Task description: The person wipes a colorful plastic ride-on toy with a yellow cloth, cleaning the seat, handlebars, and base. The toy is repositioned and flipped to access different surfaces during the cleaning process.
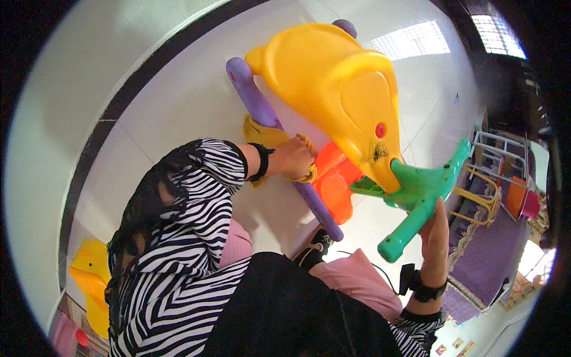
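In front of me is a plastic ride-on rocker with a yellow seat body [308, 67], tipped on the tiled floor. My left hand [296, 156] grips a mustard-yellow cloth [265, 134], pressed around one purple rail [256, 96] of the rocker. Beyond that rail shows an orange-red plastic part [334, 192]. On the right, my right hand [435, 236] holds the green handlebar [417, 218] near one grip; its fingers are mostly hidden behind it. Dark scribble marks [378, 151] sit on the yellow neck, near a red round plug [380, 130].
A yellow duck-shaped plastic toy [91, 276] stands at lower left. A black floor border [91, 147] curves along the left wall. To the right are a purple-covered table or bench [482, 263], a yellow metal frame [484, 201] and white metal racks [499, 145]. My shoe [314, 245] is below the rail.
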Available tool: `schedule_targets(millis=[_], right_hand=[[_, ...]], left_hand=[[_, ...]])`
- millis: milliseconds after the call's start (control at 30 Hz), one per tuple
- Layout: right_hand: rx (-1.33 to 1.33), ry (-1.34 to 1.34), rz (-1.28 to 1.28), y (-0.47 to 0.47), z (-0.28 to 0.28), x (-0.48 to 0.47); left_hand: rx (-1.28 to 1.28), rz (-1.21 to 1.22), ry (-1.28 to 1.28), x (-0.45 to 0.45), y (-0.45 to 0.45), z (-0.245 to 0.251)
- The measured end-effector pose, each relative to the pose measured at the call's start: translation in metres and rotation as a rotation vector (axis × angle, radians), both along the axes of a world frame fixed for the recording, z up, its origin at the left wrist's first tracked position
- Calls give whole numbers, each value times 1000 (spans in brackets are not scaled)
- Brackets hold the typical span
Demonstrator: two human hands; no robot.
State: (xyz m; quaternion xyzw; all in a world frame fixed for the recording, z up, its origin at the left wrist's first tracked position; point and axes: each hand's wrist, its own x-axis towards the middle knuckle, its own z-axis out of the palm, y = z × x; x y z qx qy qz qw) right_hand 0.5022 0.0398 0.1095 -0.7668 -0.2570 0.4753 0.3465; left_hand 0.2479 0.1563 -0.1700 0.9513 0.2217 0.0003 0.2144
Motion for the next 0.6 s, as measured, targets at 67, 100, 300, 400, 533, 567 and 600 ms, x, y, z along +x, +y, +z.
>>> schedule_targets(millis=[67,100,300,400,533,567,600], right_hand=[[-56,-117,-57,0,4,-6],[-45,-202,-32,2,7,-11],[-24,-338,22,9,10,-15],[-120,-324,-17,10,13,-9],[-18,-180,-4,10,14,-3],[-20,-186,-20,10,13,-3],[-17,-194,-44,11,14,-4]], left_hand=[[-53,-17,-66,-3,-4,-6],[-28,-11,-93,-7,-2,-6],[40,-33,-234,-27,11,13],[82,13,-233,-53,24,23],[245,59,-351,-96,44,43],[241,51,-369,-109,50,49],[261,46,-454,-124,56,55]])
